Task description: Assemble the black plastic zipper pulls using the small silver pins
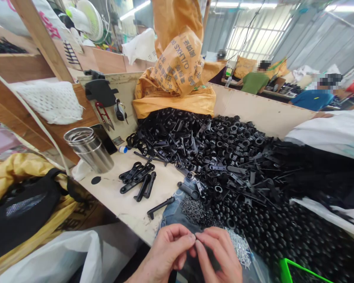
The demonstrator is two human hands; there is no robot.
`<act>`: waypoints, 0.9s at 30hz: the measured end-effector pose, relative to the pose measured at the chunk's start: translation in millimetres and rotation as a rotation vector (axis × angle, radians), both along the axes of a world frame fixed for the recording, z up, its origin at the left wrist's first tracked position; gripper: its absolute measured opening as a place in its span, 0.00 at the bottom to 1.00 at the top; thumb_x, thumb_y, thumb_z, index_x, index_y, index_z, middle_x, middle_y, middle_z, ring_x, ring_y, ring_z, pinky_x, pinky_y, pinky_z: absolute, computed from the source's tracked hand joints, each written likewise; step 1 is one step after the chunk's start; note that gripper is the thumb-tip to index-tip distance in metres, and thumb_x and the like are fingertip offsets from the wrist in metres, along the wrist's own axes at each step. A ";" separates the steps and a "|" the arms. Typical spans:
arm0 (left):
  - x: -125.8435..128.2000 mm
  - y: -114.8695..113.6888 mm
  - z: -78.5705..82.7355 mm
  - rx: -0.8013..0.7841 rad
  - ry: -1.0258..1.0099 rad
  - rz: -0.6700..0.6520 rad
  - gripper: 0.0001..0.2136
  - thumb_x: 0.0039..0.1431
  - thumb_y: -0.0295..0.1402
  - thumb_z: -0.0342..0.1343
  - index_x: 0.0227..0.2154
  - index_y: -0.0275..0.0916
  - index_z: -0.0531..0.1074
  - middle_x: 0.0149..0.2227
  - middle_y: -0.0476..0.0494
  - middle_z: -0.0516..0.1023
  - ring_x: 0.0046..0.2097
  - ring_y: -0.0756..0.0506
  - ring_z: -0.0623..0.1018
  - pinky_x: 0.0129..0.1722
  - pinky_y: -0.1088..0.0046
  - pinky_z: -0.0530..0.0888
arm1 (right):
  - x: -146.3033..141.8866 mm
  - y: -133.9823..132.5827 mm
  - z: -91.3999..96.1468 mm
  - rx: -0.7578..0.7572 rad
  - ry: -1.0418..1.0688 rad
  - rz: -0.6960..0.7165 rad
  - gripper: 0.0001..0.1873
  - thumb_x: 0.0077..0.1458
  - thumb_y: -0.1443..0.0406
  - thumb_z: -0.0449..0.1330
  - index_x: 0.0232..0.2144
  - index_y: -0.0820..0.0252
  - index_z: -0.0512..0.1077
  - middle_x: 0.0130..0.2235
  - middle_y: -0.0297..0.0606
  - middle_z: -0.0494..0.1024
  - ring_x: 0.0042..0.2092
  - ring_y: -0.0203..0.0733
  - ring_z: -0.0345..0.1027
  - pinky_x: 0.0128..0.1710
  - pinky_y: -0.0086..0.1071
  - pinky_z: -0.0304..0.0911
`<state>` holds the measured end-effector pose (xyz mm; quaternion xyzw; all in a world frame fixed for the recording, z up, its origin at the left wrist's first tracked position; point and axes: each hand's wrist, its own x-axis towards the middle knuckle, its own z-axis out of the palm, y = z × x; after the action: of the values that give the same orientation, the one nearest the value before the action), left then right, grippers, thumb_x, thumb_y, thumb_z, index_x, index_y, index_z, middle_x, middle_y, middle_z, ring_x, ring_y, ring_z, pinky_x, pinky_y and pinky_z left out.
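My left hand [165,253] and my right hand [216,253] meet at the bottom centre, fingertips pinched together over something small and dark that I cannot make out. Just beyond them lies a heap of small silvery screws [194,212] on a denim cloth [172,214]. A big pile of black plastic parts [230,165] covers the bench [120,192] behind. A few finished-looking black clips [138,179] lie apart to the left of the pile.
A steel cup [90,149] stands at the bench's left. Red snips [104,114] hang on the back board. An orange sack [177,74] slumps behind the pile. A green tray edge [297,269] shows bottom right. Other people sit far back.
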<state>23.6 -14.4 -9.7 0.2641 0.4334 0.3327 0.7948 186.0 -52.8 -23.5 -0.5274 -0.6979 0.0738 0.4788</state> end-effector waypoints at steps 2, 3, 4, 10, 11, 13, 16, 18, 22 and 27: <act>-0.7 0.4 3.0 0.002 -0.006 0.004 0.17 0.49 0.45 0.71 0.25 0.35 0.76 0.23 0.47 0.78 0.18 0.58 0.62 0.19 0.80 0.51 | 4.6 0.6 0.4 0.008 -0.053 0.006 0.09 0.62 0.70 0.63 0.43 0.54 0.78 0.39 0.40 0.77 0.41 0.43 0.74 0.41 0.34 0.73; -0.7 0.5 3.6 0.000 -0.013 0.011 0.17 0.49 0.45 0.71 0.25 0.35 0.76 0.24 0.47 0.78 0.18 0.58 0.62 0.20 0.79 0.51 | 6.0 0.7 0.7 0.004 -0.073 0.027 0.09 0.62 0.70 0.63 0.44 0.54 0.78 0.39 0.40 0.76 0.41 0.43 0.74 0.41 0.33 0.73; -0.5 0.3 3.3 -0.007 -0.021 0.020 0.17 0.49 0.45 0.71 0.25 0.35 0.75 0.24 0.47 0.78 0.18 0.58 0.62 0.20 0.79 0.51 | 6.9 0.9 1.1 -0.002 -0.086 0.051 0.10 0.62 0.70 0.63 0.44 0.54 0.77 0.39 0.40 0.76 0.41 0.42 0.74 0.40 0.33 0.73; 2.1 -3.7 -8.7 -0.098 -0.026 0.070 0.18 0.42 0.45 0.74 0.24 0.35 0.76 0.19 0.51 0.73 0.19 0.57 0.60 0.21 0.78 0.51 | 8.1 4.3 7.1 0.046 -0.170 0.097 0.09 0.61 0.70 0.62 0.44 0.56 0.75 0.38 0.40 0.76 0.41 0.42 0.74 0.40 0.32 0.74; 2.3 -4.4 -10.3 -0.108 -0.027 0.077 0.18 0.41 0.45 0.74 0.25 0.35 0.77 0.19 0.51 0.73 0.19 0.57 0.60 0.21 0.78 0.51 | 8.2 5.1 8.2 0.055 -0.190 0.098 0.09 0.61 0.71 0.62 0.43 0.56 0.75 0.38 0.40 0.76 0.40 0.42 0.74 0.40 0.32 0.74; 2.4 -5.5 -11.6 -0.119 -0.034 0.089 0.19 0.40 0.45 0.75 0.25 0.35 0.77 0.19 0.51 0.72 0.19 0.56 0.61 0.21 0.78 0.52 | 8.2 6.5 9.7 0.062 -0.221 0.101 0.09 0.60 0.71 0.61 0.43 0.56 0.75 0.37 0.40 0.77 0.40 0.42 0.74 0.39 0.33 0.74; 2.0 -6.0 -8.7 -0.155 -0.037 0.102 0.20 0.37 0.45 0.76 0.24 0.36 0.77 0.19 0.51 0.72 0.20 0.56 0.63 0.22 0.78 0.53 | 7.4 8.0 10.6 0.080 -0.235 0.097 0.08 0.60 0.71 0.61 0.42 0.57 0.74 0.37 0.40 0.76 0.39 0.42 0.74 0.38 0.34 0.74; 1.6 -5.9 -5.8 -0.187 -0.039 0.108 0.21 0.35 0.45 0.77 0.24 0.36 0.76 0.19 0.52 0.72 0.20 0.55 0.64 0.22 0.79 0.54 | 6.6 8.5 10.8 0.084 -0.240 0.095 0.08 0.59 0.71 0.61 0.42 0.57 0.74 0.37 0.40 0.77 0.39 0.42 0.74 0.38 0.34 0.74; 1.9 -6.8 -6.5 -0.175 -0.054 0.098 0.22 0.35 0.46 0.77 0.23 0.36 0.75 0.17 0.54 0.69 0.20 0.56 0.63 0.21 0.79 0.54 | 4.9 8.4 10.7 0.065 -0.272 0.096 0.09 0.58 0.71 0.61 0.42 0.56 0.73 0.37 0.39 0.77 0.39 0.43 0.74 0.39 0.34 0.74; 3.6 -9.1 -17.1 -0.155 -0.060 0.098 0.21 0.39 0.47 0.76 0.23 0.36 0.75 0.17 0.53 0.70 0.18 0.56 0.63 0.19 0.79 0.53 | -0.2 8.1 9.8 0.041 -0.289 0.059 0.06 0.58 0.70 0.60 0.39 0.56 0.71 0.37 0.39 0.76 0.40 0.43 0.74 0.39 0.34 0.73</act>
<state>27.2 -23.5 -26.8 0.1704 0.4463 0.3444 0.8082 185.8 -44.8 -13.7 -0.5018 -0.7762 -0.0028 0.3816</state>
